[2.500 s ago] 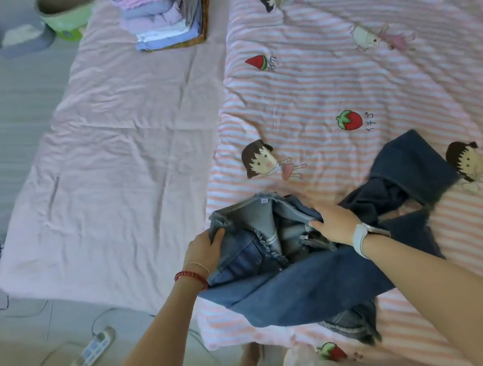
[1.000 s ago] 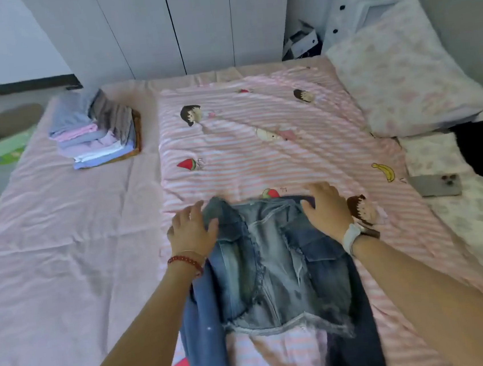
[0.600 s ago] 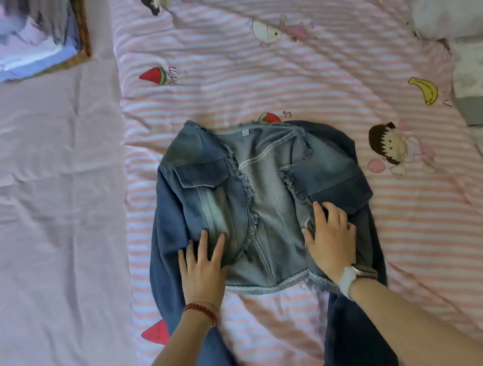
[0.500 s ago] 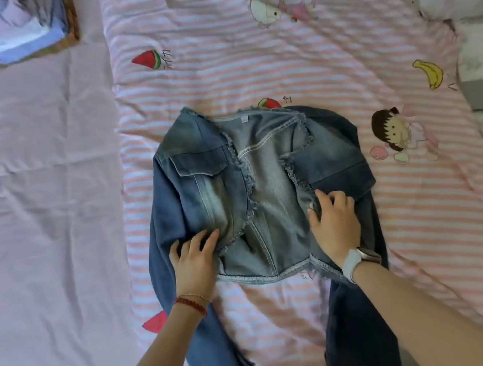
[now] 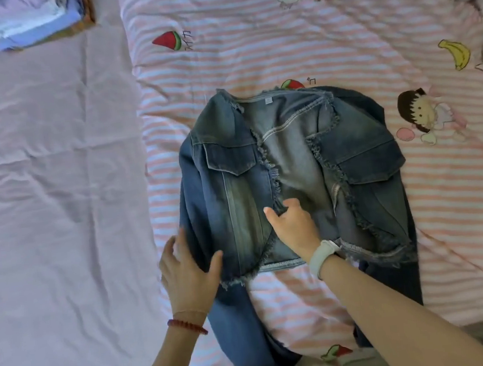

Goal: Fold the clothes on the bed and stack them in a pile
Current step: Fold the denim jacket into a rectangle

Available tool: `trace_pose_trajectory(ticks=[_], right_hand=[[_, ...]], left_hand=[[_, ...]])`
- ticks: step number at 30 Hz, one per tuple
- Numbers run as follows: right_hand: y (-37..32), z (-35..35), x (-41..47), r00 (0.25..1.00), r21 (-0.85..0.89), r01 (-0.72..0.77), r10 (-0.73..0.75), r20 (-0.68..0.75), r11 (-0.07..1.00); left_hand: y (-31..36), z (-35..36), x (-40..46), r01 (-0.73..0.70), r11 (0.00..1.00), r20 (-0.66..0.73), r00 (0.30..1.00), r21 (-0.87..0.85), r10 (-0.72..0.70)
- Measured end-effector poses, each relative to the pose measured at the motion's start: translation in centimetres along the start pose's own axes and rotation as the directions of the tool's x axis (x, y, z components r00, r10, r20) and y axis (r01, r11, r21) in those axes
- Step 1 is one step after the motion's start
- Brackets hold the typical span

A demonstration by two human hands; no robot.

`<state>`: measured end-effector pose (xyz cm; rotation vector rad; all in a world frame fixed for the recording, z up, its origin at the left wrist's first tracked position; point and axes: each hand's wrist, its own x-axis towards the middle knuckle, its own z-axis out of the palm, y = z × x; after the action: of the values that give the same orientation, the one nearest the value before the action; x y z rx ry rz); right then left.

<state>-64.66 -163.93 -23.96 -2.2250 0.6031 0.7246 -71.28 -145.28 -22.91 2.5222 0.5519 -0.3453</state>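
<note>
Head view, left to right.

Stack of folded clothes [image 5: 38, 20]: top left corner, on the plain pink sheet [image 5: 49, 179], partly cut off by the frame edge, well apart from the hands.

Left hand [image 5: 188, 273]: fingers spread wide and relaxed, gripping nothing; palm lies on the lower left edge of the denim jacket [image 5: 235, 189], thumb on the front panel near the frayed hem. Red bead bracelet [image 5: 187, 327] on the wrist.

Denim jacket: lies front-up and open on the striped cartoon quilt [image 5: 323, 40], collar away from the person; both sleeves run toward the near edge of the bed.

Right hand [image 5: 294, 226]: fingers curled, pinching the frayed front edge of the left panel at the jacket's middle. White watch [image 5: 322, 256] on the wrist.
</note>
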Motion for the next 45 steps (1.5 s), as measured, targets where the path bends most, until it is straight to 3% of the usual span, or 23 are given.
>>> trace_pose_trajectory(ticks=[1, 2, 6, 9, 13, 15, 18, 20, 22, 24, 27, 29, 31, 33, 36, 39, 40, 42, 44, 45], right_hand=[[-0.1, 0.7, -0.2, 0.999, 0.049, -0.033, 0.033, -0.012, 0.998], [-0.2, 1.2, -0.3, 0.999, 0.07, -0.042, 0.044, -0.032, 0.997], [-0.4, 2.5, -0.3, 0.992, 0.048, -0.001, 0.007, -0.126, 0.999], [-0.3, 2.9, -0.3, 0.987, 0.028, -0.025, 0.029, -0.157, 0.999], [-0.4, 3.5, -0.2, 0.992, 0.193, -0.014, 0.038, -0.117, 0.981], [-0.8, 3.9, -0.2, 0.992, 0.248, -0.007, 0.038, -0.121, 0.969], [-1.4, 4.5, -0.1, 0.993, 0.275, -0.039, 0.069, -0.097, 0.961], [-1.5, 4.7, -0.1, 0.995, 0.316, -0.035, 0.063, -0.078, 0.948], [-2.1, 4.3, -0.6, 0.987, 0.392, 0.072, -0.008, -0.162, 0.917], [-2.5, 3.2, -1.7, 0.905, 0.362, 0.324, -0.175, -0.388, 0.874], [-1.7, 1.1, -3.2, 0.713, 0.17, 0.57, -0.381, -0.588, 0.804], [-0.3, 0.5, -3.1, 0.747, 0.118, 0.504, -0.363, -0.557, 0.855], [1.1, 0.3, -2.5, 0.887, 0.089, 0.256, -0.198, -0.417, 0.962], [2.3, 0.3, -1.9, 0.966, 0.073, 0.027, -0.008, -0.257, 0.997], [2.3, 0.2, -1.3, 0.979, 0.253, -0.016, 0.066, -0.191, 0.967], [0.6, -0.7, 0.5, 0.972, 0.516, -0.071, 0.175, -0.155, 0.854], [-0.1, -1.2, 1.0, 0.974, 0.533, -0.046, 0.157, -0.165, 0.845], [-1.5, -2.3, 1.5, 0.947, 0.427, 0.137, 0.007, -0.32, 0.894], [-2.4, -3.4, 1.2, 0.827, 0.273, 0.379, -0.191, -0.529, 0.884], [-2.5, -3.8, 0.9, 0.75, 0.196, 0.469, -0.271, -0.604, 0.861]], left_hand=[[-0.5, 0.0, 0.5, 0.161, 0.985, 0.054, 0.986, -0.068, -0.157], [-1.0, 0.0, 1.0, 0.221, 0.97, 0.08, 0.974, -0.101, -0.213], [-1.4, -0.5, 2.4, 0.147, 0.913, 0.083, 0.989, -0.38, -0.125], [-1.6, -1.8, 2.7, 0.123, 0.872, 0.031, 0.992, -0.473, -0.123], [-2.2, -5.7, 6.2, 0.069, 0.917, -0.261, 0.948, -0.394, -0.183], [-2.3, -7.3, 8.8, 0.087, 0.969, -0.261, 0.954, -0.23, -0.148], [-1.9, -7.9, 10.6, 0.18, 0.975, -0.17, 0.965, -0.131, -0.201], [-1.2, -7.2, 9.3, 0.067, 0.983, -0.259, 0.96, -0.168, -0.11], [-0.4, -5.7, 6.4, -0.157, 0.965, -0.339, 0.937, -0.211, 0.078], [0.1, -3.5, 3.3, -0.267, 0.936, -0.257, 0.944, -0.229, 0.206], [0.1, 0.1, 0.7, -0.1, 0.945, 0.025, 0.993, -0.31, 0.114], [0.2, 1.7, 0.4, 0.073, 0.923, 0.142, 0.99, -0.378, -0.02], [0.8, 2.6, 0.6, 0.194, 0.879, 0.205, 0.972, -0.436, -0.113], [1.5, 3.3, 0.9, 0.288, 0.799, 0.272, 0.948, -0.528, -0.163], [2.5, 4.2, 1.6, 0.355, 0.698, 0.333, 0.927, -0.622, -0.174], [3.5, 4.7, 2.2, 0.436, 0.547, 0.376, 0.899, -0.714, -0.225], [3.6, 5.0, 2.3, 0.485, 0.461, 0.414, 0.874, -0.743, -0.253], [4.0, 5.1, 2.5, 0.604, 0.17, 0.549, 0.787, -0.779, -0.28], [4.4, 5.1, 2.5, 0.674, -0.068, 0.666, 0.702, -0.736, -0.25], [4.3, 5.2, 2.4, 0.671, -0.088, 0.669, 0.702, -0.736, -0.243]])
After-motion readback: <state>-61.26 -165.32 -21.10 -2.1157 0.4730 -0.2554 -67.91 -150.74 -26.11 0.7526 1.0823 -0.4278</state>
